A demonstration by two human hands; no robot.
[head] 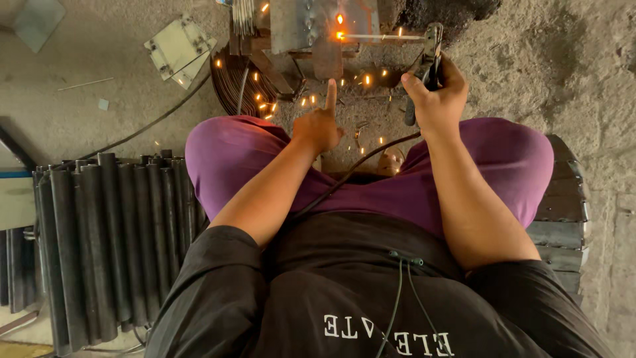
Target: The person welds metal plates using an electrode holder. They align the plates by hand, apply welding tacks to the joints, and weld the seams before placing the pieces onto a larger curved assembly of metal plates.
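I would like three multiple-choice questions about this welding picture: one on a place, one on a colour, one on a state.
1. Where do the dark pipes lie?
A. at the person's left
B. on the lap
C. behind the sparks

2. What colour are the trousers?
A. blue
B. purple
C. grey

3. What is the left hand doing?
A. gripping a pipe
B. lying flat on the knee
C. pointing one finger, holding nothing

Answers:
1 A, the pipes are stacked beside the left leg.
2 B, both thighs are purple.
3 C, its forefinger points at the sparks, while the right hand grips the electrode holder.
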